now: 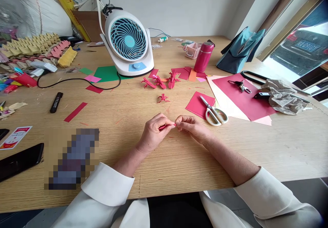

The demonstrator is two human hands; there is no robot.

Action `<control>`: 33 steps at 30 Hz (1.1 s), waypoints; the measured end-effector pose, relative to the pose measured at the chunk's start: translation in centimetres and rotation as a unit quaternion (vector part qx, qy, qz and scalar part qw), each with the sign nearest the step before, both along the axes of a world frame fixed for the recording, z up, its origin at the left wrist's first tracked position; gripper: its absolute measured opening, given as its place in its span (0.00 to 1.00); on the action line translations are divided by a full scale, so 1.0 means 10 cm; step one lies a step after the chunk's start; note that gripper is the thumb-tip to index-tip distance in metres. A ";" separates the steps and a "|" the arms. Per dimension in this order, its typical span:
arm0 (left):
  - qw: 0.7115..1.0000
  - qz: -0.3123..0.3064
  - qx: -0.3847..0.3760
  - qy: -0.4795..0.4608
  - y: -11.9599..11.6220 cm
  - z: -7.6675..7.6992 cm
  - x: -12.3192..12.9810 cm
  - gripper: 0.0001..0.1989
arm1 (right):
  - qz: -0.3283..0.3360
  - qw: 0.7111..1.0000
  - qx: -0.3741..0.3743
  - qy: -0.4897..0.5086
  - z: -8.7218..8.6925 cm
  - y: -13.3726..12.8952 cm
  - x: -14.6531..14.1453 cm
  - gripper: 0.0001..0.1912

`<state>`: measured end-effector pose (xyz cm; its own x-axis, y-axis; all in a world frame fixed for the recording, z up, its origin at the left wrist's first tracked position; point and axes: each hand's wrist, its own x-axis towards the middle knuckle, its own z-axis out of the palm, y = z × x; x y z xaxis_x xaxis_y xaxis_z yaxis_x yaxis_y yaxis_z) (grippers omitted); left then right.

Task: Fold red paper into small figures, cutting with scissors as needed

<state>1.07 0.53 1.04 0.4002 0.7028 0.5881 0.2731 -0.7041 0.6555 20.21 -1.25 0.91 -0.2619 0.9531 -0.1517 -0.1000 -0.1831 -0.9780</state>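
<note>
Near the front middle of the table, my left hand and my right hand meet fingertip to fingertip. Pinched between them is a small piece of folded red paper, mostly hidden by the fingers. Beyond the hands sits one small red paper figure with thin legs. Several larger folded red figures stand in a row behind it. To the right of my right hand, white-handled scissors rest with their blades over a stack of red paper squares.
A white fan stands at the back, its black cable curving left. Farther right are a pink flask, large red sheet, keys and blue bag. A marker, red strip and black phone lie left.
</note>
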 end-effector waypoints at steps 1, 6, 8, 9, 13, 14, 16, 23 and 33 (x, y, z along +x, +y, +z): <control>1.000 -0.002 -0.001 0.001 0.00 0.00 0.00 0.01 | 0.002 1.000 0.001 -0.001 0.00 0.00 0.00 0.15; 1.000 0.003 0.003 0.012 -0.02 0.01 0.02 0.02 | 0.009 1.000 -0.004 -0.001 0.01 0.02 0.00 0.15; 1.000 0.005 0.007 0.015 -0.02 0.00 0.02 0.03 | 0.014 1.000 -0.008 -0.001 0.02 0.03 0.01 0.15; 1.000 0.005 0.009 0.016 -0.02 0.00 0.02 0.03 | 0.016 1.000 -0.011 0.000 0.02 0.03 0.01 0.16; 1.000 0.006 0.011 0.011 -0.01 -0.01 0.01 0.03 | 0.021 1.000 -0.023 -0.003 0.03 0.04 0.03 0.16; 1.000 0.004 0.010 0.010 -0.01 -0.01 0.01 0.02 | 0.024 0.999 -0.023 -0.004 0.04 0.04 0.03 0.16; 1.000 -0.002 0.007 0.009 -0.01 -0.01 0.01 0.02 | 0.031 0.999 -0.021 -0.004 0.04 0.04 0.04 0.15; 1.000 -0.019 -0.015 0.006 -0.01 -0.01 0.02 0.02 | 0.071 0.997 -0.022 -0.002 0.05 0.06 0.09 0.16; 0.997 -0.044 -0.062 -0.003 0.00 -0.02 0.02 0.02 | 0.108 0.994 -0.014 -0.033 0.10 0.09 0.14 0.17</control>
